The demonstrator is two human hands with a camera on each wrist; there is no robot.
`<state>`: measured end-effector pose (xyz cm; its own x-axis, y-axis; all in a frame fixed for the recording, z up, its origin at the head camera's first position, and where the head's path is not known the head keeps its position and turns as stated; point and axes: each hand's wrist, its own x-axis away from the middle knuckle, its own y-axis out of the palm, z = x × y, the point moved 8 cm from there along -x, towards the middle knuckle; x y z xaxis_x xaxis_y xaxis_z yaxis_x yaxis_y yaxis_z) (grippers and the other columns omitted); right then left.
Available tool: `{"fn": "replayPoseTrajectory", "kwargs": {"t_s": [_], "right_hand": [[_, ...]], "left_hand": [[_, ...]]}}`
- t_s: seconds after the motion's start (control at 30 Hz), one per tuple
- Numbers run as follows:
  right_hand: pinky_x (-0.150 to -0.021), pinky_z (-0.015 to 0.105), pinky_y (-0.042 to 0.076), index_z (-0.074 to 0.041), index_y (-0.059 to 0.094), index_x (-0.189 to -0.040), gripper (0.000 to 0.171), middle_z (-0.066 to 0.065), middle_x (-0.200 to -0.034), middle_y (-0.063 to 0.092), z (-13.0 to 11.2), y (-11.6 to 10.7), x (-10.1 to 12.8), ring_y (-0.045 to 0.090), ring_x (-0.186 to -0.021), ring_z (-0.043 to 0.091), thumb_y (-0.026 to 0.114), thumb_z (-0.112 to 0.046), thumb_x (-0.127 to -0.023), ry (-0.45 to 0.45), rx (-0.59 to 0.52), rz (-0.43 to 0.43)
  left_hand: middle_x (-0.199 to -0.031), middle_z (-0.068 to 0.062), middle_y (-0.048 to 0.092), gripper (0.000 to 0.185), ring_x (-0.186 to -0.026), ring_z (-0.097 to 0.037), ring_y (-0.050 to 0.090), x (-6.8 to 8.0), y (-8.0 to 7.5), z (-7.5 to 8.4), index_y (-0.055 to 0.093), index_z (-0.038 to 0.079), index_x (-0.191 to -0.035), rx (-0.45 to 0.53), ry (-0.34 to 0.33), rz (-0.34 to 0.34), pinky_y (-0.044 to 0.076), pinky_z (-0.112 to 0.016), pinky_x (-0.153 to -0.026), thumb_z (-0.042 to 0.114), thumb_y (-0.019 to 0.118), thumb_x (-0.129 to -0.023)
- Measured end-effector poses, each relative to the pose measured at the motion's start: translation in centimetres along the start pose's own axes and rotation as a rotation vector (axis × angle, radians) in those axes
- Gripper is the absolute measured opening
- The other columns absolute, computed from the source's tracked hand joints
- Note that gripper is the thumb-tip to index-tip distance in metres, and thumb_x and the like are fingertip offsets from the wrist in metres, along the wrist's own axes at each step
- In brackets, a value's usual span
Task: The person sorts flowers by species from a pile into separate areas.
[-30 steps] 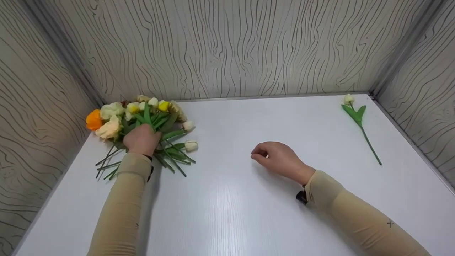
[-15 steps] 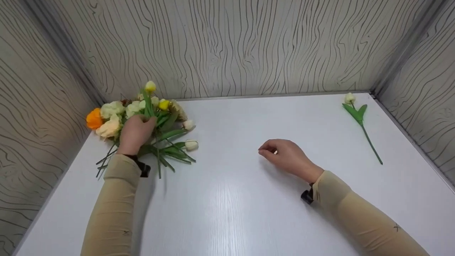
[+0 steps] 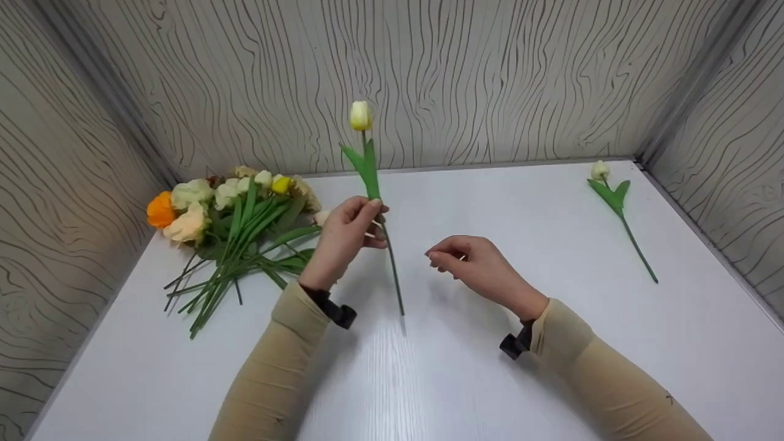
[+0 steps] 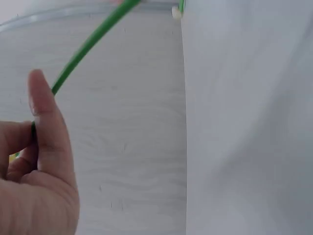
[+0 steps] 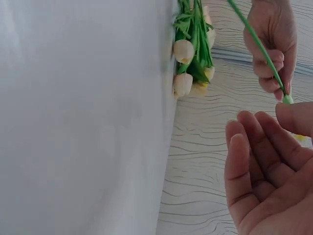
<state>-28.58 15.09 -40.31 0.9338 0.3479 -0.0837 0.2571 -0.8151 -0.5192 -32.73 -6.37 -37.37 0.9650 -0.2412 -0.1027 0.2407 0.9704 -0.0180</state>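
Pinching pale-yellow tulip: L hand, w/ bloom above fingers, stem below. R hand near stem, fingers released, loosely bent. Flower pile left of L fingers.

Head view: we get even, moderate light, a glare streak low-centre on the counter, soft shadows across it. Left wrist: we see haze, a soft-edged stem, grey strip bowing up top. Right wrist: fine detail smeared.
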Motion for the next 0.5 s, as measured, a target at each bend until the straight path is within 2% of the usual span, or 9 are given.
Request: {"fn": "replayPoseTrajectory", "kwargs": {"t_s": [0.13, 0.23, 0.33, 0.5], "right_hand": [[-0.075, 0.039, 0.057, -0.016, 0.076, -0.114, 0.028, 0.011, -0.104, 0.074, 0.4, 0.4, 0.4, 0.068, -0.095, 0.032, 0.068, -0.039, -0.100, 0.040, -0.144, -0.017], [-0.073, 0.035, 0.057, -0.012, 0.075, -0.113, 0.028, 0.012, -0.102, 0.074, 0.6, 0.5, 0.3, 0.068, -0.092, 0.030, 0.071, -0.036, -0.098, 0.045, -0.200, -0.020], [-0.072, 0.032, 0.057, -0.010, 0.075, -0.111, 0.026, 0.010, -0.099, 0.074, 0.7, 0.5, 0.2, 0.068, -0.090, 0.028, 0.074, -0.032, -0.096, 0.037, -0.228, -0.020], [-0.071, 0.032, 0.057, -0.007, 0.076, -0.108, 0.023, 0.011, -0.095, 0.074, 0.9, 0.5, 0.0, 0.068, -0.088, 0.027, 0.075, -0.027, -0.096, 0.047, -0.245, -0.019]], "left_hand": [[-0.105, -0.017, 0.064, 0.032, -0.083, -0.023, 0.069, -0.5, 3.6, 0.0, 0.065, 0.002, -0.119, 0.046, 0.042, -0.044, 0.062, -0.039, -0.078, 0.031, 0.056, -0.108], [-0.105, -0.017, 0.064, 0.031, -0.083, -0.024, 0.070, -0.7, 5.3, 0.1, 0.067, 0.004, -0.117, 0.054, 0.069, -0.056, 0.062, -0.038, -0.078, 0.032, 0.057, -0.107], [-0.103, -0.016, 0.064, 0.030, -0.081, -0.024, 0.069, -0.8, 6.2, -0.1, 0.069, 0.007, -0.115, 0.065, 0.081, -0.054, 0.062, -0.038, -0.077, 0.033, 0.059, -0.106], [-0.099, -0.013, 0.065, 0.031, -0.080, -0.021, 0.068, -0.9, 6.7, -0.7, 0.073, 0.006, -0.118, 0.112, 0.067, -0.044, 0.061, -0.037, -0.079, 0.032, 0.064, -0.104]]}}
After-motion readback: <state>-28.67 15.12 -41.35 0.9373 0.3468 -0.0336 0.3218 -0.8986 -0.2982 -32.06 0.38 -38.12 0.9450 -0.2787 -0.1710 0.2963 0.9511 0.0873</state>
